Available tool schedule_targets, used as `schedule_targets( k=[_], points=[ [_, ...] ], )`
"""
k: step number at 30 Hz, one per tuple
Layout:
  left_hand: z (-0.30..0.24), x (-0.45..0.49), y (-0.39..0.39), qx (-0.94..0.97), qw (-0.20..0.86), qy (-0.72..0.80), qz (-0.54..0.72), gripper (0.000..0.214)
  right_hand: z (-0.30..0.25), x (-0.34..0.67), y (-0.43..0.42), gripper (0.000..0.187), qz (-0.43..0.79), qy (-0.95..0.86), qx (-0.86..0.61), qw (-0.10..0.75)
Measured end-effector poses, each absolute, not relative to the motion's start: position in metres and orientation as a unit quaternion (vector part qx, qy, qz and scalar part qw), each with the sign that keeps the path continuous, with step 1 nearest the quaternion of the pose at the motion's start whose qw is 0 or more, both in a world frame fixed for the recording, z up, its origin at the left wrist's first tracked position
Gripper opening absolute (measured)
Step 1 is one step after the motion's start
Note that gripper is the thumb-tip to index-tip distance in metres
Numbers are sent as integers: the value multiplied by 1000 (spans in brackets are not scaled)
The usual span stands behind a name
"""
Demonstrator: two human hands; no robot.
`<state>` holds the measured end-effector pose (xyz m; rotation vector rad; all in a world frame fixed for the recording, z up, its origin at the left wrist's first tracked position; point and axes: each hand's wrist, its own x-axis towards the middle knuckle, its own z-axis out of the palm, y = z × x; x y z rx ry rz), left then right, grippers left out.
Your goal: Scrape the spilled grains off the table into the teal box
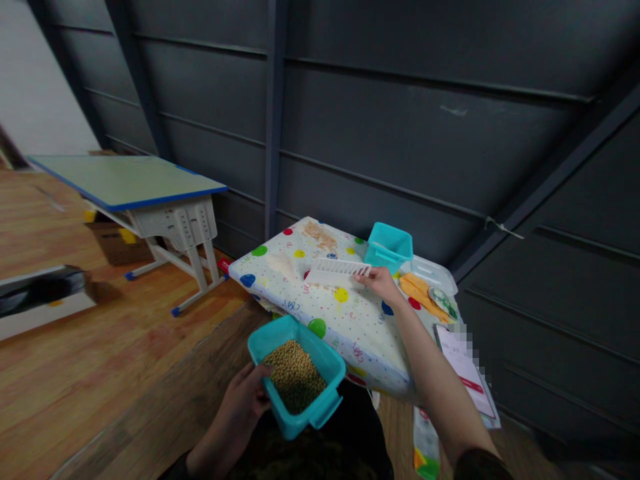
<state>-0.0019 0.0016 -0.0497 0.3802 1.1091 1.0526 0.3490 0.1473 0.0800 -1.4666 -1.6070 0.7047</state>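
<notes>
My left hand (246,400) grips the rim of a teal plastic container (327,360), tilted in front of my lap. Yellowish dried beans (295,370), which look like soybeans, lie inside; those nearest me are in shadow and look greener. My right hand (379,283) is closed on the right end of a long white slotted plastic tray (330,272), low over the table. Whether the tray touches the tablecloth I cannot tell. To the left of the tray is a pale powdery or grainy patch (281,264), and behind it lie light brown flakes or grains (320,235).
A second teal container (390,241) stands at the table's back, beside a clear lid (433,272). An orange cloth (424,295) and a phone-like screen (463,363) lie right on the balloon-print tablecloth (370,327). A dark panelled wall (400,133) rises behind; a green-topped desk (130,180) stands left.
</notes>
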Motion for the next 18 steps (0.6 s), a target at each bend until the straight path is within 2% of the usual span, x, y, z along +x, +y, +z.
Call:
schedule_targets(
  k=[8, 18],
  points=[
    [-51, -1, 1, 162, 707, 497, 476, 32, 84, 348, 144, 65, 278, -638, -587, 413],
    [-51, -2, 1, 174, 707, 499, 469, 34, 86, 349, 143, 57, 299, -632, -585, 412]
  ],
)
